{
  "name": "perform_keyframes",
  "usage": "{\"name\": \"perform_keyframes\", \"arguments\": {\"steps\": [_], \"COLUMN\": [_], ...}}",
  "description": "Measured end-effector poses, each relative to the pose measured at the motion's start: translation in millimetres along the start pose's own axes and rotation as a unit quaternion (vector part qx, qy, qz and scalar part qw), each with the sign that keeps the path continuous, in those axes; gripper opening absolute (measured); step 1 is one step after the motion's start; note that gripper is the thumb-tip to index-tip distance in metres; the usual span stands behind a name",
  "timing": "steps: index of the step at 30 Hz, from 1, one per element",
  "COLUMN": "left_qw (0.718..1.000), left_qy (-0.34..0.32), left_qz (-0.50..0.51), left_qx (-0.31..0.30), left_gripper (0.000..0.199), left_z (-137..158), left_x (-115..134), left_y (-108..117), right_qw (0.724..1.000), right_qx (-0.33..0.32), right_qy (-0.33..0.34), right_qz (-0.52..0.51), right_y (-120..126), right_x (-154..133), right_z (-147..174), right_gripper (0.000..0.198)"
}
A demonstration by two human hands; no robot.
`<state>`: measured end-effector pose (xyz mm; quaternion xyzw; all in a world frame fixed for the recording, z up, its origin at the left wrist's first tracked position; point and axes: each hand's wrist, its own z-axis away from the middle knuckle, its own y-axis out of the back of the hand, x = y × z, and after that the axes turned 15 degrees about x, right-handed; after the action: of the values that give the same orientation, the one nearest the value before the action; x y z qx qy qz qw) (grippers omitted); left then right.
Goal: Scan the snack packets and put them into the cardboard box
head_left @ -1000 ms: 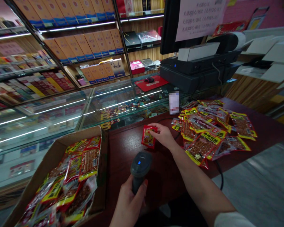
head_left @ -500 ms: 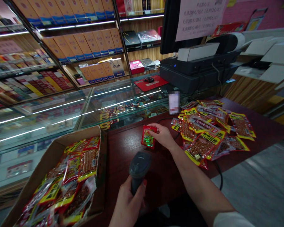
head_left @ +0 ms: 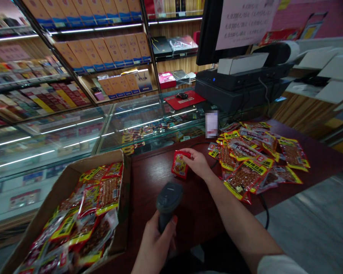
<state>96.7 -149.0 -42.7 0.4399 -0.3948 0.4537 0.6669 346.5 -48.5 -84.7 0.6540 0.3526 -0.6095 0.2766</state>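
Note:
My left hand (head_left: 157, 239) is wrapped round the handle of a dark barcode scanner (head_left: 169, 198), whose head points forward over the brown table. Just beyond it, my right hand (head_left: 198, 163) pinches a small red snack packet (head_left: 179, 163) by its upper right edge. The packet is tilted up, its printed face partly toward me, with no scanner light on it. To my right lies a pile of red and yellow snack packets (head_left: 247, 175). At the left stands a cardboard box (head_left: 125, 190) holding several similar snack packets (head_left: 108, 192).
A glass display counter (head_left: 114, 125) runs behind the table. On it are a red mouse pad (head_left: 197, 98) with a mouse (head_left: 181, 96), and a monitor (head_left: 207, 34) above a dark cash drawer (head_left: 217, 93). A black cable (head_left: 265, 213) hangs from the table's front edge.
The green scanner light on the small packet has gone out. My right hand has tilted the packet slightly. The scanner stays in my left hand, almost unmoved.

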Motion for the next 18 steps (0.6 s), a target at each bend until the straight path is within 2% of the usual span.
{"name": "perform_keyframes", "arguments": {"steps": [5,8,10,13,16,18], "left_qw": [0.994,0.985,0.98,0.976,0.976,0.977], "left_qy": [0.069,0.094,0.097,0.093,0.087,0.087], "left_qz": [0.085,0.137,0.166,0.189,0.193,0.191], "left_qx": [0.02,0.038,0.049,0.048,0.044,0.046], "left_gripper": [0.058,0.06,0.062,0.062,0.06,0.06], "left_z": [-10,-15,-17,-18,-16,-15], "left_x": [-19,-29,-34,-37,-36,-36], "left_y": [0,0,0,2,4,5], "right_qw": [0.983,0.967,0.966,0.962,0.933,0.92], "right_qx": [0.098,0.118,0.066,-0.08,-0.252,-0.328], "right_qy": [-0.112,-0.154,-0.154,-0.14,-0.135,-0.122], "right_qz": [-0.111,-0.166,-0.195,-0.222,-0.221,-0.176], "right_y": [3,-7,-28,-85,-150,-179], "right_x": [0,-18,-40,-77,-99,-100], "right_z": [-1,6,14,28,43,49], "right_gripper": [0.04,0.041,0.04,0.043,0.062,0.077]}}
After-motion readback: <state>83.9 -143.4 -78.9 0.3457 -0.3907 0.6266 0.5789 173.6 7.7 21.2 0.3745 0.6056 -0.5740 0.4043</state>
